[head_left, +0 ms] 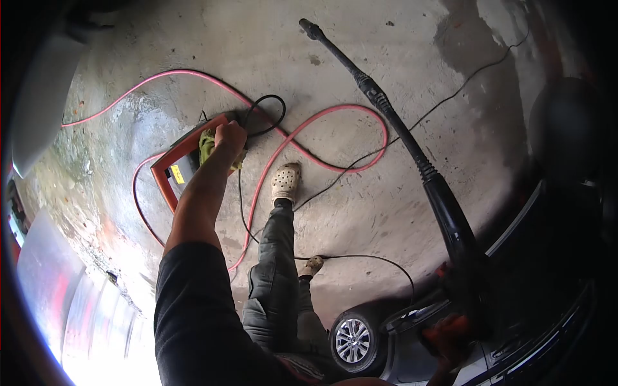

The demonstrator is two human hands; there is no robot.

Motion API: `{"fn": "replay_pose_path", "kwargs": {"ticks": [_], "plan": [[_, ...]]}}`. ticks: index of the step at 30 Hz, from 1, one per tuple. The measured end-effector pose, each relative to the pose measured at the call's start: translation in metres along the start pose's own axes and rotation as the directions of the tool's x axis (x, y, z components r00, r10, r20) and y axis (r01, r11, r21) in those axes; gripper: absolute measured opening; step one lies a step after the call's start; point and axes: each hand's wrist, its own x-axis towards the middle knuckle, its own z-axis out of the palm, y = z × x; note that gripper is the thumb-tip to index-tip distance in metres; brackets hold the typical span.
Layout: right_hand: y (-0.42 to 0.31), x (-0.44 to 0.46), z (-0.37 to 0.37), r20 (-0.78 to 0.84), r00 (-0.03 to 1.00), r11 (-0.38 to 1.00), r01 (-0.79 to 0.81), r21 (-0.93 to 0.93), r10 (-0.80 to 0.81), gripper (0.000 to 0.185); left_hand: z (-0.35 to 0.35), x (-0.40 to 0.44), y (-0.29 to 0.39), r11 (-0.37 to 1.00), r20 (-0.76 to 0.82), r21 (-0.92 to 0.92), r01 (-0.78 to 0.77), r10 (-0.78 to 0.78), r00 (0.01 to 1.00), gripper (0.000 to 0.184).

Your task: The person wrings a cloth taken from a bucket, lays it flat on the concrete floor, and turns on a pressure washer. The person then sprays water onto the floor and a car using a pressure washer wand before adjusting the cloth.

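Note:
My left hand (230, 136) is closed at the top of an orange and dark pressure washer (168, 161) on the floor. A yellow-green cloth (206, 147) is bunched under and around that hand; the fingertips are partly hidden. At the lower right, in shadow, my right hand (447, 336) is wrapped around the grip of a black pressure washer spray gun (450, 219). Its long wand slants up and to the left, with the nozzle above the floor near the top of the view.
A pink hose (322, 116) loops over the concrete floor (360, 212), and a thin black cable (444, 101) crosses it. My feet in beige clogs (285, 182) stand near these lines. A dark car with a silver wheel (352, 340) is at the lower right.

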Motion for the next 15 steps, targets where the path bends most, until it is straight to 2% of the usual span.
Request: {"fn": "replay_pose_path", "kwargs": {"ticks": [2,4,7,8,9,10,13,15], "plan": [[-0.008,-0.005,0.012,-0.190,0.982,1.000,-0.008,-0.008,0.007,0.066,-0.009,0.005,-0.007,0.999,0.005,-0.008,0.033,-0.033,0.999,0.024],[0.003,-0.009,0.005,-0.324,0.945,0.945,0.064,0.322,0.046,0.063,-0.004,0.005,-0.011,0.999,0.049,0.012,0.047,-0.048,0.998,0.025],[0.024,-0.017,-0.008,-0.478,0.854,0.688,0.221,0.691,0.206,0.059,0.000,0.013,-0.009,0.998,0.051,0.034,0.044,-0.046,0.998,0.027],[0.030,-0.019,-0.010,-0.463,0.883,0.890,0.274,0.365,-0.082,0.059,0.009,0.021,-0.007,0.997,0.043,0.013,0.071,-0.071,0.997,0.027],[0.035,-0.020,-0.012,-0.324,0.884,0.935,0.354,-0.008,-0.337,0.059,0.014,0.024,-0.005,0.997,0.040,0.013,0.079,-0.079,0.996,0.027],[0.037,-0.021,-0.011,-0.088,0.855,0.817,0.452,-0.357,-0.511,0.060,0.015,0.026,-0.005,0.996,0.033,0.014,0.091,-0.091,0.995,0.027],[0.032,-0.029,-0.010,-0.198,0.859,0.868,0.414,-0.275,-0.473,0.067,0.013,0.029,-0.005,0.991,0.026,0.017,0.135,-0.136,0.990,0.027],[0.035,-0.036,-0.031,-0.209,0.886,0.878,0.328,-0.348,-0.414,0.066,0.022,0.035,-0.006,0.984,-0.022,0.055,0.169,-0.168,0.986,0.026]]}}
